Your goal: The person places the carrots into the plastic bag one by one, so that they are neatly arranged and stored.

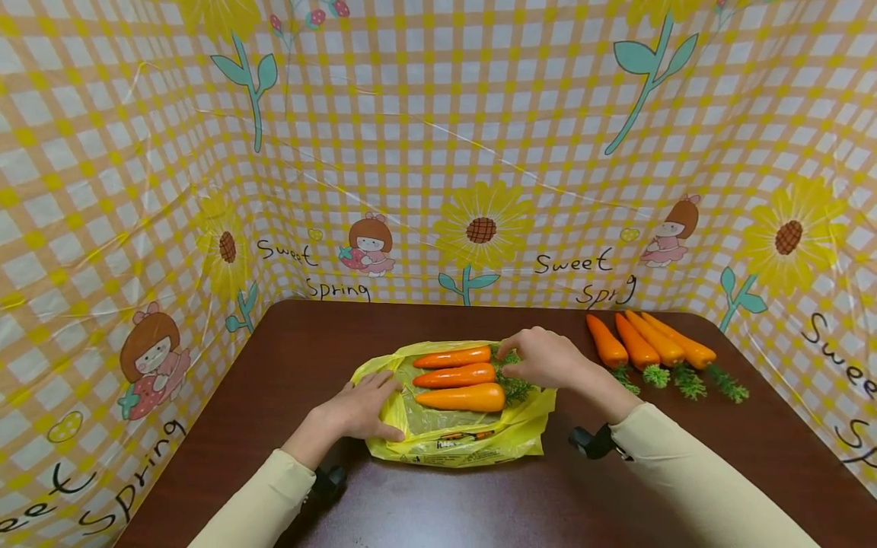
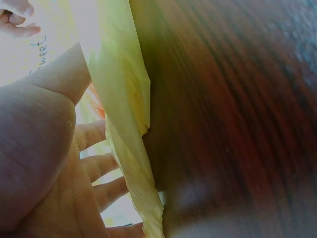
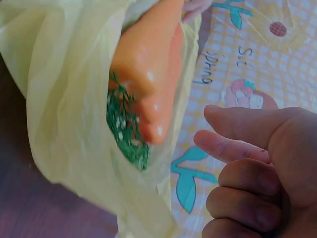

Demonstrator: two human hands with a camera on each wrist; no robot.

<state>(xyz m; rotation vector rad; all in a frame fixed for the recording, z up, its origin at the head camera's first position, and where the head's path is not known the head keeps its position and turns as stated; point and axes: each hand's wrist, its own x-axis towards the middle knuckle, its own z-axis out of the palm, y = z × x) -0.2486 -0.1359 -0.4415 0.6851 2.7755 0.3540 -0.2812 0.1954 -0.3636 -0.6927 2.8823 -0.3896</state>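
Dark brown table (image 1: 479,502); yellow plastic bag (image 1: 473,445) lies flat at centre w/ three carrots (image 1: 457,376) on it. Four carrots (image 1: 647,344) lie far right. Left hand (image 1: 359,411): fingers straight, pressing bag's left edge. Right hand (image 1: 541,358): fingers curled over the carrots' green tops; grip can't be confirmed.

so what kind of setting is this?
Looks like a staged tabletop booth, not a real kitchen: brown table walled by a printed gingham backdrop, with glossy, likely fake carrots on a yellow bag.
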